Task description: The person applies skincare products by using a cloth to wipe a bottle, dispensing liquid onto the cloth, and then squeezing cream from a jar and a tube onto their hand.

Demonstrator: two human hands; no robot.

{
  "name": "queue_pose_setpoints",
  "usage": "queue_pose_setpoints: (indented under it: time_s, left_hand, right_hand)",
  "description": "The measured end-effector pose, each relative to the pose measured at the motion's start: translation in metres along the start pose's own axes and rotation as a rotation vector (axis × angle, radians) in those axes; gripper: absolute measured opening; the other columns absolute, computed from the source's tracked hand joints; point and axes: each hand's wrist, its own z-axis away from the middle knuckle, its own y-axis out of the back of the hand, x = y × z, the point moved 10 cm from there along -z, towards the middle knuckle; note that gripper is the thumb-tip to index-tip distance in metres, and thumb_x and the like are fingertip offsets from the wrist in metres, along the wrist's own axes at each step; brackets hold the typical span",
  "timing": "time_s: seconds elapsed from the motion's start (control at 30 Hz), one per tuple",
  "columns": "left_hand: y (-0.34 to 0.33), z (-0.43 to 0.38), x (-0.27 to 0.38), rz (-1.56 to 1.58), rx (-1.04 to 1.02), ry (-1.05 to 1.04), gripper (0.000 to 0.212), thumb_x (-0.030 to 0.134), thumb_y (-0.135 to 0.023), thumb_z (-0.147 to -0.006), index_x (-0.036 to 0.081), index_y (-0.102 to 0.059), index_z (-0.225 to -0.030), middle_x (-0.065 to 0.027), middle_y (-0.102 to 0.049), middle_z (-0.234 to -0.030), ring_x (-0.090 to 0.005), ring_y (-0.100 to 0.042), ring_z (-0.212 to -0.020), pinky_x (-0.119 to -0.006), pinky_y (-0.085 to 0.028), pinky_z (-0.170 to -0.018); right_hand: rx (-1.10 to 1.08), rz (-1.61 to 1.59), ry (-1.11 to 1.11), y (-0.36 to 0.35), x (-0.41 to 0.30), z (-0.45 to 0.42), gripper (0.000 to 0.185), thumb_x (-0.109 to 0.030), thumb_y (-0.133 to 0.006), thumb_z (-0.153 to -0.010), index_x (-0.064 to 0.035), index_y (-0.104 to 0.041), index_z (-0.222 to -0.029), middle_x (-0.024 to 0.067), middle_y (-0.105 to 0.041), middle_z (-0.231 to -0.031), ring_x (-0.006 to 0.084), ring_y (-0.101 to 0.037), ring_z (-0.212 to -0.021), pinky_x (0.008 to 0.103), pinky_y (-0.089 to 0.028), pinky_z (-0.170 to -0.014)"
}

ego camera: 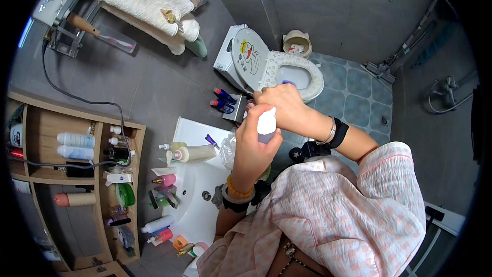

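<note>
My left hand (254,140) grips a small bottle with a white top (266,121) and a greyish lower part, its fingers on both sides. A yellow beaded bracelet (239,189) and a dark band circle the left wrist. Just beyond the bottle is my right hand (283,98), back upward, fingers bent and pointing away. Its palm and fingertips are hidden, so whether it holds anything is unclear. A silver bangle (329,130) and a black band are on the right wrist. Below and left of the hands lies the white washbasin (192,200), with a crumpled clear plastic bag (228,148) at its edge.
A toilet (315,70) with raised lid stands beyond the hands, beside a waste bin (306,38). Several bottles, including a large pump bottle (196,154), line the basin. A wooden shelf cabinet (98,200) is at left. A black cable (82,102) crosses there. Towels (146,2) hang above.
</note>
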Motion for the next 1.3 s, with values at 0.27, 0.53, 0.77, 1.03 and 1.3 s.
queue_pose_setpoints:
  time_s: [0.27,0.53,0.77,1.03,1.3]
  left_hand:
    - [0.002,-0.002,-0.001,0.069,0.005,-0.024,0.064,-0.013,-0.077,-0.101,0.009,-0.056,-0.157,-0.0108,-0.070,-0.127,-0.0140,-0.074,-0.088,-0.033,-0.065,-0.072]
    - [0.010,-0.003,0.018,0.008,0.029,-0.050,0.071,-0.011,-0.080,-0.099,0.008,-0.053,-0.163,-0.0122,-0.071,-0.134,-0.0196,-0.077,-0.100,-0.038,-0.066,-0.086]
    - [0.024,0.005,0.045,-0.194,0.188,-0.219,0.079,-0.004,-0.087,-0.095,0.002,-0.053,-0.166,-0.0192,-0.068,-0.155,-0.0315,-0.070,-0.140,-0.046,-0.053,-0.126]
    - [0.038,0.014,0.048,-0.211,0.251,-0.198,0.085,-0.003,-0.089,-0.095,0.001,-0.050,-0.170,-0.0207,-0.060,-0.167,-0.0322,-0.066,-0.147,-0.046,-0.052,-0.127]
    - [0.043,0.023,0.063,-0.246,0.133,-0.352,0.084,0.004,-0.097,-0.087,0.006,-0.056,-0.160,-0.0324,-0.068,-0.168,-0.0434,-0.084,-0.122,-0.048,-0.069,-0.104]
  right_hand:
    - [0.016,0.012,-0.018,0.004,0.003,-0.001,0.050,-0.045,-0.074,-0.115,-0.0056,-0.078,-0.085,0.0181,-0.077,-0.075,0.0422,-0.082,-0.071,0.0527,-0.060,-0.060]
    - [0.035,0.039,-0.096,0.020,0.007,-0.003,0.045,-0.043,-0.077,-0.114,-0.0056,-0.078,-0.089,0.0172,-0.080,-0.080,0.0424,-0.082,-0.073,0.0524,-0.060,-0.059]
    - [0.122,0.071,-0.086,0.054,-0.006,-0.003,0.034,-0.035,-0.079,-0.109,-0.0053,-0.081,-0.093,0.0187,-0.083,-0.083,0.0386,-0.085,-0.073,0.0502,-0.065,-0.061]
    - [0.168,0.089,-0.070,0.064,-0.011,-0.003,0.039,-0.040,-0.080,-0.111,-0.0062,-0.078,-0.090,0.0167,-0.081,-0.080,0.0372,-0.083,-0.069,0.0490,-0.063,-0.058]
    - [0.171,0.096,-0.038,0.066,-0.019,-0.006,0.041,-0.043,-0.082,-0.110,-0.0065,-0.076,-0.091,0.0146,-0.079,-0.082,0.0375,-0.082,-0.068,0.0486,-0.062,-0.058]
